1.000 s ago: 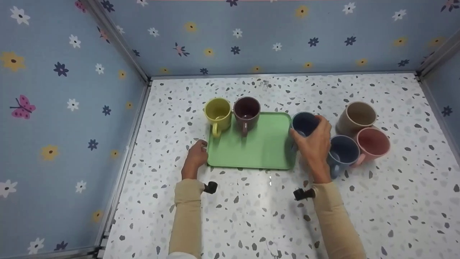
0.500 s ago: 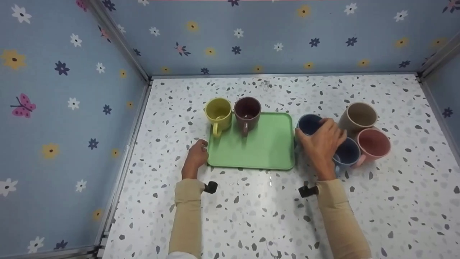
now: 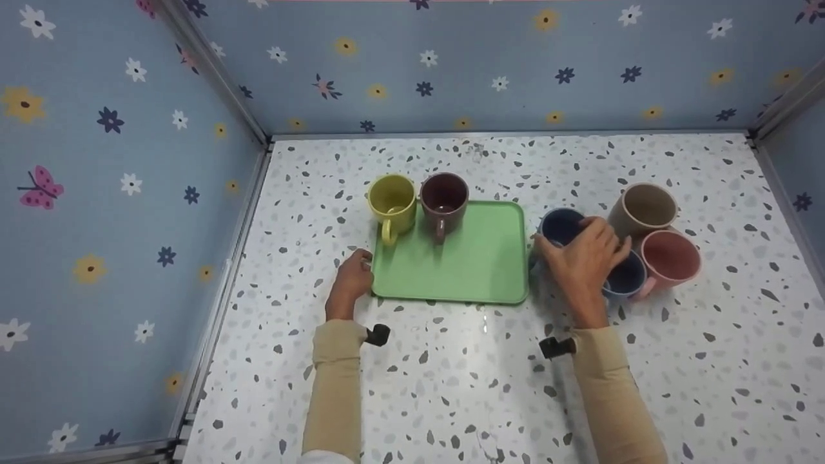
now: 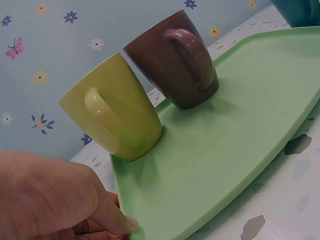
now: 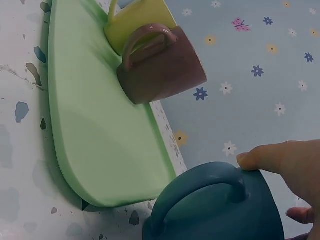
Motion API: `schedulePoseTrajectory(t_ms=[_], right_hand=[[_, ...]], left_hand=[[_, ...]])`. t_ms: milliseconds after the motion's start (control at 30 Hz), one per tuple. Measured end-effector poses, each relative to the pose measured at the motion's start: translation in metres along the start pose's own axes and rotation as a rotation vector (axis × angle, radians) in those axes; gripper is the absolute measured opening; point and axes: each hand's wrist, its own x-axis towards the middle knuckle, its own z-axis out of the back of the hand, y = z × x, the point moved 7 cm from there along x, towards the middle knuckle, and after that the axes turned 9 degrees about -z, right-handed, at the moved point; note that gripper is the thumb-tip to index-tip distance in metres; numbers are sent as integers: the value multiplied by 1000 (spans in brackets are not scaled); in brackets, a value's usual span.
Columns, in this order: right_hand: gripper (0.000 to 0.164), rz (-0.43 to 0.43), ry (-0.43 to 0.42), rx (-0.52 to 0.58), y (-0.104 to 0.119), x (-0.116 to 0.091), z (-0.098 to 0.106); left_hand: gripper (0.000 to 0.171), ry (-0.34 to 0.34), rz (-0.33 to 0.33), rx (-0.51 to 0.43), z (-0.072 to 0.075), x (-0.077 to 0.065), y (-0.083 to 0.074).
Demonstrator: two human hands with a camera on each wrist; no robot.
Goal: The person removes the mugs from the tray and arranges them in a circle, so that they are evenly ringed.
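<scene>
Nearest: two tan sleeves (image 3: pixel 335 393), cuffs turned back, a small black device (image 3: pixel 379 334) at each wrist, over a terrazzo-patterned tabletop (image 3: pixel 445 386). Left hand (image 3: pixel 354 276) at the near-left part of the green tray (image 3: pixel 483 270), thumb and fingers pinching its rim. Right hand (image 3: pixel 582 267) just right of the tray, thumb and fingers spread across the mouth of a blue mug (image 3: pixel 559 225), gripping it at the rim; mug near-upright, apart from the tray. Cannot tell whether its base touches the table.

Second blue mug (image 3: pixel 625 274) beside it, partly hidden by the right hand's fingers. Pink mug (image 3: pixel 670 258) right of that, upright, handle toward the second blue mug. Beyond, a taupe mug (image 3: pixel 628 219), upright. On the tray's far-left part, a yellow mug (image 3: pixel 394 209) and a maroon mug (image 3: pixel 445 206), side by side, both upright, handles facing the person. Farthest: blue floral wall panel (image 3: pixel 490 58).
</scene>
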Motion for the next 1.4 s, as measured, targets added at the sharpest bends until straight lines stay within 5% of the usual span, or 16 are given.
schedulePoseTrajectory(t_ms=[333,1033,1400], right_hand=[[90,8,-17,-21,-2,-5,4],[107,5,41,-84,-4,-12,2],[101,108,15,-88,10,-19,-1]], left_hand=[[36,-6,-23,15,-2,9,9],[42,-2,5,-3,-1,-1,0],[40,19,3,20,-1,0,0]])
